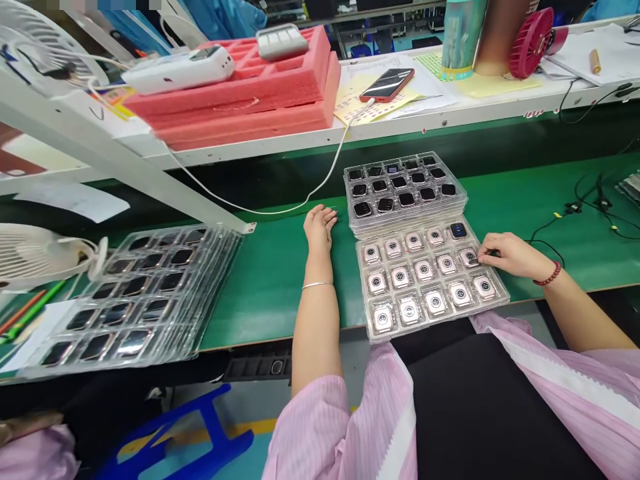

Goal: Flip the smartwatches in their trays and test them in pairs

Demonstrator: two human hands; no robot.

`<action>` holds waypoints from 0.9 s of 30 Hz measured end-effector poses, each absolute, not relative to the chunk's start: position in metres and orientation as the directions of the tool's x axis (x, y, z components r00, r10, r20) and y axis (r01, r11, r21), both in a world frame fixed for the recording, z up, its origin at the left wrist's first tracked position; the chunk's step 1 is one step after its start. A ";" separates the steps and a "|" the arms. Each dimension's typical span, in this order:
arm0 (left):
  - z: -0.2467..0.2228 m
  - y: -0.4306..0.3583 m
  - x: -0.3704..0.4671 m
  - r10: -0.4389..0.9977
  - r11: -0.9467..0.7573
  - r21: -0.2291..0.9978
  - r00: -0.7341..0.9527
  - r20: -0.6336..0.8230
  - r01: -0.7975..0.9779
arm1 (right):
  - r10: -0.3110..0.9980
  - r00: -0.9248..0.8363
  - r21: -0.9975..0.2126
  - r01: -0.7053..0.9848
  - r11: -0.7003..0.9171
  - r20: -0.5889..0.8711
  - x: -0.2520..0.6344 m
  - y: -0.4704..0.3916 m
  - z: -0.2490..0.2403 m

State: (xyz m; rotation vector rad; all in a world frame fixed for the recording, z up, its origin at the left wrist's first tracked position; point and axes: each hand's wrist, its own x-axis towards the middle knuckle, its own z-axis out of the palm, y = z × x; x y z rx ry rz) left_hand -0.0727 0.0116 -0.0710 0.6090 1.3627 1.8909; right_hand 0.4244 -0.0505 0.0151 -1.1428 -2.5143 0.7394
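Observation:
In front of me a clear plastic tray (395,265) holds rows of pale pink smartwatch bodies with their round back sensors up. At its far right corner one watch (458,231) lies with its dark screen up. My right hand (513,255) is at the tray's right edge, thumb and fingers pinched on the smartwatch (469,258) just nearer than that one. My left hand (321,225) rests on the green mat with nothing in it, its fingers loosely apart. Right of it, a stack of clear trays (410,212) carries dark-screened watches on top, touching the nearer tray.
Another tray stack (200,320) with dark screens stands at left, near a white fan (40,257). A shelf holds red foam (240,107), a charging phone (387,85) and a pink fan (533,43). Black cables (600,203) lie right. A blue stool (210,427) stands below.

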 end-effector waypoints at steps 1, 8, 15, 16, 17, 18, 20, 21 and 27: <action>-0.071 0.012 -0.073 0.774 -0.187 0.942 -0.632 -0.034 -0.279 | 0.790 -0.612 -0.593 0.624 0.508 0.033 0.426 -0.052 0.014; -0.072 0.010 -0.077 0.778 -0.184 0.939 -0.627 -0.042 -0.291 | 0.919 -0.395 -0.561 0.757 0.335 0.017 0.420 -0.038 0.004; -0.073 0.010 -0.079 0.774 -0.173 0.940 -0.630 -0.055 -0.295 | 0.867 -0.499 -0.562 0.714 0.418 0.012 0.423 -0.033 0.008; -0.073 0.010 -0.080 0.774 -0.171 0.940 -0.631 -0.057 -0.295 | 0.858 -0.513 -0.565 0.712 0.418 -0.011 0.425 -0.031 0.009; -0.073 0.010 -0.080 0.773 -0.170 0.940 -0.631 -0.058 -0.295 | 0.850 -0.526 -0.570 0.709 0.416 -0.033 0.426 -0.030 0.011; -0.072 0.010 -0.080 0.773 -0.168 0.941 -0.632 -0.060 -0.294 | 0.841 -0.538 -0.578 0.704 0.413 -0.055 0.428 -0.029 0.012; -0.072 0.009 -0.080 0.772 -0.163 0.941 -0.632 -0.065 -0.296 | 0.822 -0.561 -0.601 0.690 0.404 -0.092 0.428 -0.026 0.014; -0.072 0.009 -0.080 0.772 -0.161 0.941 -0.632 -0.068 -0.298 | 0.815 -0.571 -0.611 0.682 0.401 -0.103 0.427 -0.026 0.014; -0.070 0.008 -0.079 0.771 -0.161 0.938 -0.633 -0.074 -0.306 | 0.829 -0.536 -0.497 0.681 0.538 0.162 0.410 -0.040 0.010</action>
